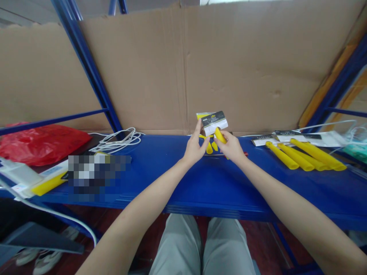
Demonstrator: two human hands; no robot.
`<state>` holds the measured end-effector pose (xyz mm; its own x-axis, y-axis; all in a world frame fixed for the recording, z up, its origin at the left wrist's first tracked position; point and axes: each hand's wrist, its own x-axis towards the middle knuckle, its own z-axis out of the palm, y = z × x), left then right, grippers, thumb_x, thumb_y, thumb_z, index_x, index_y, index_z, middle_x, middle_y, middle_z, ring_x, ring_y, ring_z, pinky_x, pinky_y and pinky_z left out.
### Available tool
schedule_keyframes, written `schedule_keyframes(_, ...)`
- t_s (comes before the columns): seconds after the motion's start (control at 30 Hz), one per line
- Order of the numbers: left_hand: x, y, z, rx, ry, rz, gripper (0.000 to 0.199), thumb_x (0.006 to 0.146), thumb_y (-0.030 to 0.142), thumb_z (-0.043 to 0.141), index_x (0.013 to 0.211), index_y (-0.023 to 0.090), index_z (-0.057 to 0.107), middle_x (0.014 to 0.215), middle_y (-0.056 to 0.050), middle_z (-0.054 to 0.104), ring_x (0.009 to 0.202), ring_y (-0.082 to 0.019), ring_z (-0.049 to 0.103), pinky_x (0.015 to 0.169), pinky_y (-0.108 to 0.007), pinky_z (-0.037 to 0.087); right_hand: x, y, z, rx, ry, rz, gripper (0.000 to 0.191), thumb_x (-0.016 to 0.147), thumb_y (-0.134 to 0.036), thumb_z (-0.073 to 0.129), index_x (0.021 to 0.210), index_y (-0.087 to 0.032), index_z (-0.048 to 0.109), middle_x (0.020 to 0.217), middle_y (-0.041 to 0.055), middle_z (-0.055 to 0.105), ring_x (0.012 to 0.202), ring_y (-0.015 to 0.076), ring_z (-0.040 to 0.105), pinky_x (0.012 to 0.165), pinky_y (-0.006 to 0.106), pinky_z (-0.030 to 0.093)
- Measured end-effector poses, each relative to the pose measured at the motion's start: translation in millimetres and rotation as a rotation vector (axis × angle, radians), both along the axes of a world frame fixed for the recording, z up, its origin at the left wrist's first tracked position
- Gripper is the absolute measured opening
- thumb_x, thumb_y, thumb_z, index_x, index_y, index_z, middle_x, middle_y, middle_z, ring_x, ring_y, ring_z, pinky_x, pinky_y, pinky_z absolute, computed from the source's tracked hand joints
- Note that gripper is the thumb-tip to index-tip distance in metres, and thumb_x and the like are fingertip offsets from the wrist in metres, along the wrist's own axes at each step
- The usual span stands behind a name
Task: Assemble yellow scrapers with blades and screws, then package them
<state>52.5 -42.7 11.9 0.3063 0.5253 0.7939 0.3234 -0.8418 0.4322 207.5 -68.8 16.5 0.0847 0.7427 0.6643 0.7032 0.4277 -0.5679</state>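
Observation:
My right hand (231, 147) is closed around a short, rounded yellow piece (220, 135) in front of a black-and-white printed card (216, 121). My left hand (196, 148) has its fingers stretched up along the card's left edge, with the thumb spread apart below it. Behind the card shows a clear packet with yellow in it (200, 115); what supports it is hidden. Between my hands, small yellow pieces (210, 148) appear low, near the blue tabletop (172, 172). A small red tip (246, 154) sticks out beside my right wrist.
Several yellow tubes (301, 156) with printed cards lie at the right. At the left are a red plastic bag (43, 143), a coiled white cable (120, 141), a white adapter (21, 172) and a blurred-out item (94, 175). A cardboard wall (243, 68) stands behind, between blue posts.

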Motion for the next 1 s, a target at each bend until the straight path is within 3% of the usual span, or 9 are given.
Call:
schedule_keyframes(0.23, 2, -8, -0.3, -0.043, 0.027, -0.027, 0.077, 0.087, 0.039, 0.046, 0.146, 0.025, -0.001, 0.146, -0.010, 0.034, 0.130, -0.021, 0.037, 0.107, -0.041, 0.032, -1, -3, 1.7, 0.025, -0.049, -0.065, 0.031, 0.077, -0.030, 0.050, 0.105, -0.018, 0.056, 0.097, 0.0107, 0.068, 0.089, 0.0272, 0.064, 0.078, 0.038, 0.047)
schedule_keyframes(0.4, 3, -11, 1.9, 0.031, 0.019, -0.012, 0.080, 0.088, 0.043, 0.042, 0.145, 0.021, -0.009, 0.145, -0.013, 0.034, 0.130, -0.021, 0.038, 0.106, -0.039, 0.033, -1, -3, 3.3, 0.016, -0.006, -0.081, 0.058, 0.077, -0.032, 0.050, 0.129, -0.013, 0.037, 0.094, 0.0123, 0.068, 0.089, 0.0281, 0.063, 0.076, 0.038, 0.047)
schedule_keyframes(0.5, 4, -9, 0.0, 0.133, 0.061, 0.002, 0.064, 0.088, 0.044, 0.041, 0.142, 0.016, 0.021, 0.134, -0.014, 0.049, 0.125, -0.021, 0.044, 0.107, -0.042, 0.031, 2, 1, 1.3, 0.034, 0.018, -0.096, 0.075, 0.076, -0.034, 0.052, 0.140, -0.012, 0.020, 0.089, 0.0111, 0.069, 0.083, 0.0259, 0.064, 0.072, 0.036, 0.047)
schedule_keyframes(0.57, 4, -7, -1.7, 0.223, 0.097, 0.019, 0.049, 0.089, 0.041, 0.040, 0.129, 0.014, 0.042, 0.123, -0.013, 0.058, 0.118, -0.022, 0.050, 0.108, -0.043, 0.028, 5, 5, -2.0, 0.058, 0.025, -0.090, 0.081, 0.077, -0.036, 0.053, 0.143, -0.013, 0.012, 0.087, 0.0092, 0.069, 0.076, 0.0233, 0.064, 0.069, 0.034, 0.047)
schedule_keyframes(0.7, 3, -5, -1.8, 0.305, 0.108, 0.050, 0.039, 0.089, 0.038, 0.040, 0.118, 0.015, 0.052, 0.117, -0.012, 0.061, 0.114, -0.021, 0.053, 0.106, -0.043, 0.031, 9, 13, -8.9, 0.128, 0.037, -0.025, 0.087, 0.077, -0.039, 0.053, 0.145, -0.014, 0.004, 0.081, 0.0058, 0.068, 0.066, 0.0210, 0.062, 0.063, 0.034, 0.046)
schedule_keyframes(0.8, 2, -6, -0.5, 0.266, 0.158, 0.086, 0.045, 0.087, 0.044, 0.043, 0.122, 0.017, 0.051, 0.127, -0.014, 0.055, 0.121, -0.023, 0.046, 0.104, -0.044, 0.030, 7, 13, -8.7, 0.133, 0.034, 0.009, 0.088, 0.078, -0.036, 0.053, 0.145, -0.014, 0.001, 0.084, 0.0072, 0.069, 0.067, 0.0220, 0.063, 0.061, 0.034, 0.046)
schedule_keyframes(1.0, 2, -7, -6.5, 0.070, 0.361, 0.112, 0.060, 0.082, 0.056, 0.046, 0.133, 0.023, 0.043, 0.136, -0.011, 0.047, 0.130, -0.028, 0.036, 0.108, -0.054, 0.013, -2, -2, -2.2, 0.003, -0.114, 0.023, 0.093, 0.075, -0.027, 0.056, 0.146, -0.019, -0.003, 0.096, 0.0099, 0.069, 0.076, 0.0262, 0.064, 0.063, 0.035, 0.047)
